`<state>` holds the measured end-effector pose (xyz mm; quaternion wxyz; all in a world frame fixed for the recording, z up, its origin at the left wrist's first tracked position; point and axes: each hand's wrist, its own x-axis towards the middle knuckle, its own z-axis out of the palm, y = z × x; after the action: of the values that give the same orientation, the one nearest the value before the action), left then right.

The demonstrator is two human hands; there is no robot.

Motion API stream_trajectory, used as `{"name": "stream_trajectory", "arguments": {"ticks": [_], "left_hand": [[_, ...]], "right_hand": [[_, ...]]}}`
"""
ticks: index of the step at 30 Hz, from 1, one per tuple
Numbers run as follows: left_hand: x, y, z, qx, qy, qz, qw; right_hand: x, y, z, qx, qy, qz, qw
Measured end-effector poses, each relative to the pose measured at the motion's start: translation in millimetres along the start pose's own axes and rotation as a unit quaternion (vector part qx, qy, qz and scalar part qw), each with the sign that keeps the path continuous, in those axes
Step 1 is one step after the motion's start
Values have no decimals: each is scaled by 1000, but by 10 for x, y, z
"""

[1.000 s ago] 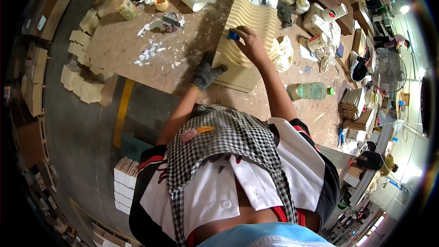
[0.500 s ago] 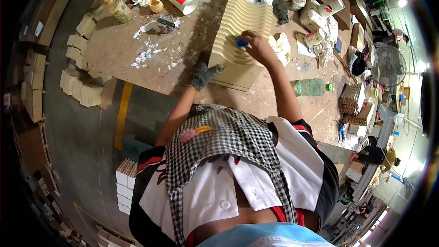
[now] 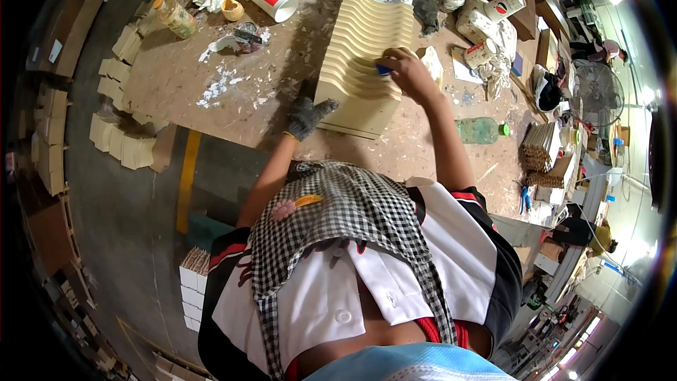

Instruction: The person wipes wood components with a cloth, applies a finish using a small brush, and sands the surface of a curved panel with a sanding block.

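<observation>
A long cream piece [image 3: 361, 114] with a row of wavy ridges lies on the worktable, pointing away from me. My right hand [image 3: 409, 74], bare, is closed around a small blue piece [image 3: 383, 69] and holds it against the ridges near their right edge. The fingers cover most of the blue piece, so its kind is unclear. My left hand [image 3: 307, 117], in a dark grey glove, rests along the near left side of the cream piece, its thumb stretched out toward the front corner. Its other fingers are partly hidden in shadow.
On the stained worktable [image 3: 233, 116] stand a green-capped bottle [image 3: 479, 130] at right, a lying paper cup [image 3: 271, 1], a jar [image 3: 175, 18] and a dirty scraper [image 3: 247, 37] at left. Crumpled wrappings [image 3: 499, 70] and cups sit far right. Cream blocks [image 3: 127, 142] stand beyond the left edge.
My right hand has slid the blue piece rightward across the ridges. The left hand stays by the cream piece's side. The whole view has shifted slightly.
</observation>
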<state>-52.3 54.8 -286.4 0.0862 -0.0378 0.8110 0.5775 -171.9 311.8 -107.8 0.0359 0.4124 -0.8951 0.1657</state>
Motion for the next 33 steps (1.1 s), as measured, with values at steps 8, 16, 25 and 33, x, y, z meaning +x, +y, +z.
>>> {"name": "stream_trajectory", "arguments": {"ticks": [8,16,25,33], "left_hand": [[-55,236,-22,-22,68,104,992],[-33,161,-22,35,77,143,986],[-58,229,-72,-59,12,95,994],[10,202,-21,36,57,85,994]], "right_hand": [[-103,136,-93,-1,37,45,998],[-404,380,-224,-20,36,102,994],[-538,316,-122,-47,68,120,989],[291,-418,296,112,106,40,987]]}}
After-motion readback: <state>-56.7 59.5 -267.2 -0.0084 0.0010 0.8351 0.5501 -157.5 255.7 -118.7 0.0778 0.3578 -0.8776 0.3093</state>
